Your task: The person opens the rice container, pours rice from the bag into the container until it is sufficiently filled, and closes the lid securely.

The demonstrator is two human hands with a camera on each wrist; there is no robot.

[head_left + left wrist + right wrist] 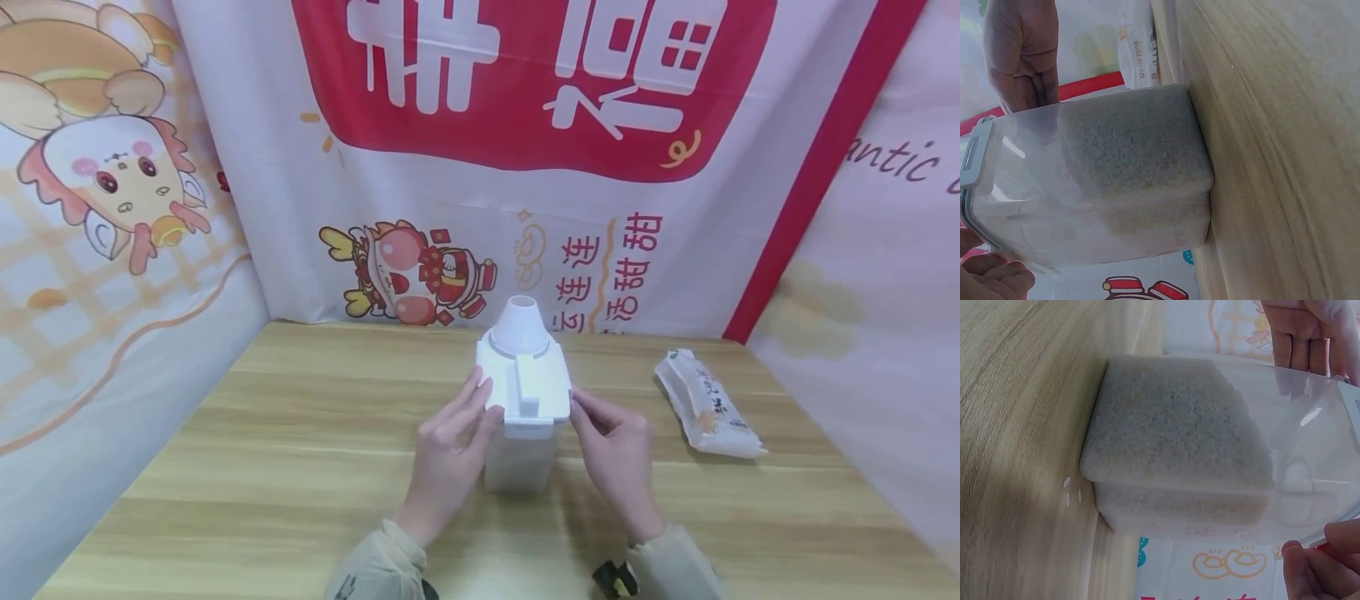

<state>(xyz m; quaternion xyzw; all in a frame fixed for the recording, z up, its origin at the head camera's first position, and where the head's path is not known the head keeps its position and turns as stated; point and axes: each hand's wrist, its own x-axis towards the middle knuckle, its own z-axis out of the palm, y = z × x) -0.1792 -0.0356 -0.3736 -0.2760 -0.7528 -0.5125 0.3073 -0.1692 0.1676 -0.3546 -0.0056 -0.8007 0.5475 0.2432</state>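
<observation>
A clear plastic rice container (1041, 162) stands upright on the wooden table, filled a good way up with rice (1172, 425). Its white lid (491, 367) sits on top and carries a white cone-shaped piece (521, 329) with an open end. My left hand (450, 454) grips the lid's left edge, thumb near the front latch (528, 428). On the opposite side my right hand (618, 454) pinches the lid's right edge between thumb and fingers. The rice surface slopes inside the container in the right wrist view.
A crumpled white plastic bag (708, 408) with printed writing lies on the right of the table (300, 467). A few loose rice grains (1067, 482) lie beside the container's base. Printed cloth (285, 208) hangs behind the table and along both sides.
</observation>
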